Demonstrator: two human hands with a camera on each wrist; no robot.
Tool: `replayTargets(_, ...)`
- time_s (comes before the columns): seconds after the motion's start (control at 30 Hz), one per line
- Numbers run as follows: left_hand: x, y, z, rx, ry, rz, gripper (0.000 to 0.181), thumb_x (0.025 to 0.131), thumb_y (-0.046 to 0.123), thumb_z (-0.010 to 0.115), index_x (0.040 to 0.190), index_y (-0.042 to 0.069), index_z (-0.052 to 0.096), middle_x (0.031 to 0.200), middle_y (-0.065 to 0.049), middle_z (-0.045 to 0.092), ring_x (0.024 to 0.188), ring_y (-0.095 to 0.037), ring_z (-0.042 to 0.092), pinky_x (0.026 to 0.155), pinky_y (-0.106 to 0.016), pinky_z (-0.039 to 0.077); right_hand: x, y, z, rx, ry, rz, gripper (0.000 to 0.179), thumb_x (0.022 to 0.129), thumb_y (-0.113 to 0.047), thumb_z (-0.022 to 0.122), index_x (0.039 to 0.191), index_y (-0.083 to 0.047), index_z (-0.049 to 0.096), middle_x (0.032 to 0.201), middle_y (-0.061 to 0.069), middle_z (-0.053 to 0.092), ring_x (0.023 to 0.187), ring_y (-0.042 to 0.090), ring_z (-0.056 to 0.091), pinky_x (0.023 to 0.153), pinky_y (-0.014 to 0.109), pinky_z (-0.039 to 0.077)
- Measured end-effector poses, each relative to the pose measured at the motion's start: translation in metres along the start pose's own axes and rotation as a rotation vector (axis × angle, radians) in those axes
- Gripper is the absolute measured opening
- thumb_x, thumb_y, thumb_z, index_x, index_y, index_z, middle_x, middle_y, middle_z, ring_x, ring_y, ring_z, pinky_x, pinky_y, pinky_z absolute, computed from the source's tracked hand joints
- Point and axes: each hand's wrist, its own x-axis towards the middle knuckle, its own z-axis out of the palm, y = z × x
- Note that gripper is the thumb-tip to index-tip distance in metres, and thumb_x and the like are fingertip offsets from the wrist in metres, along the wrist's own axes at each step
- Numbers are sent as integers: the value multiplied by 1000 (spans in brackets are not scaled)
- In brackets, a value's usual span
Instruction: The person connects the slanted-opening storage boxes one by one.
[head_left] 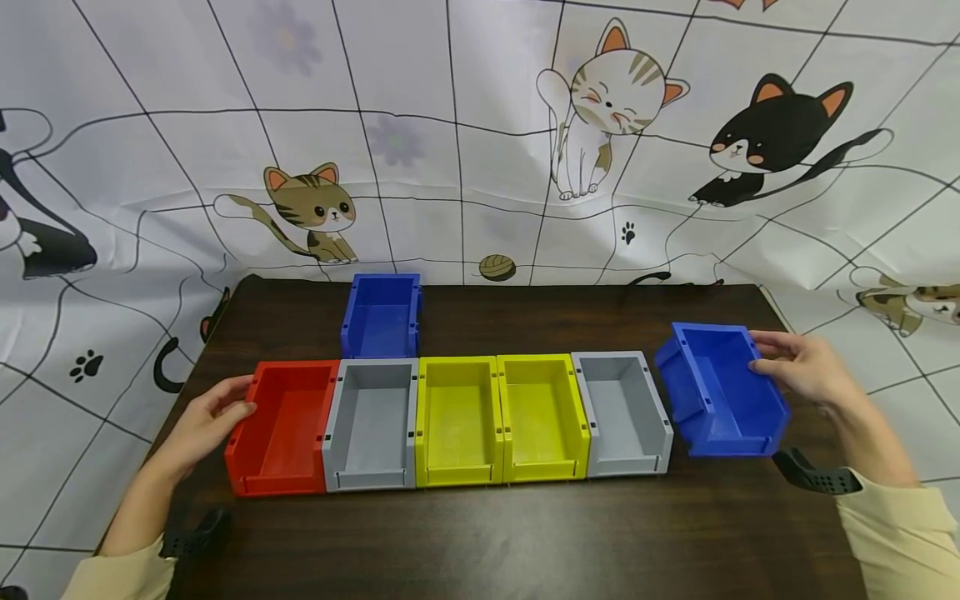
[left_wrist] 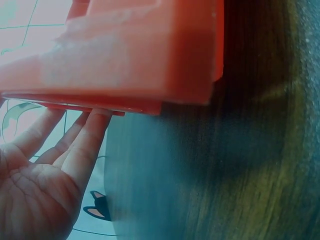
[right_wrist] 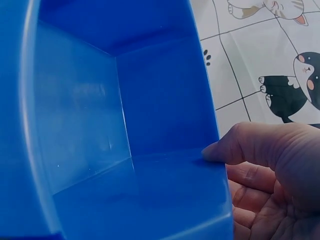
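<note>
A row of plastic storage bins stands on the table: a red bin (head_left: 288, 425) at the left end, a grey bin (head_left: 371, 425), two yellow bins (head_left: 459, 421) side by side, then a second grey bin (head_left: 621, 412). My left hand (head_left: 206, 425) touches the outer left side of the red bin; in the left wrist view its fingers (left_wrist: 87, 142) lie fairly straight against it. At the right, my right hand (head_left: 806, 371) holds a tilted blue bin (head_left: 723, 392) by its right wall. The right thumb (right_wrist: 217, 152) is inside that wall, the other fingers outside.
Another blue bin (head_left: 382, 317) stands behind the left grey bin. The dark wooden table (head_left: 480, 542) extends in front of the row. A white curtain (head_left: 465, 158) printed with cartoon cats hangs behind the table.
</note>
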Motion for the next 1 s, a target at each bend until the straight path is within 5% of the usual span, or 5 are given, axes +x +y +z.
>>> replayTargets(0.53, 0, 2, -1, 12, -4, -11, 47, 99, 18, 46, 136, -8, 35, 127, -35, 45, 83, 15, 47, 68, -18, 52, 7, 3, 9, -17, -40, 8, 52, 92, -10, 58, 131, 16, 38, 120, 41, 47, 77, 11, 64, 61, 30, 56)
replayTargets(0.77, 0, 2, 0, 27, 1, -19, 48, 99, 19, 46, 136, -8, 35, 127, -35, 45, 84, 16, 45, 69, -16, 50, 8, 3, 15, -72, -39, 31, 51, 92, -11, 58, 131, 17, 39, 118, 42, 49, 84, 35, 65, 63, 36, 57)
replayTargets(1.0, 0, 2, 0, 11, -3, -23, 48, 99, 19, 46, 137, -8, 34, 128, -35, 45, 84, 16, 46, 69, -17, 51, 5, 5, 18, -80, -36, 45, 53, 94, -17, 56, 131, 16, 38, 118, 41, 49, 86, 36, 65, 65, 37, 57)
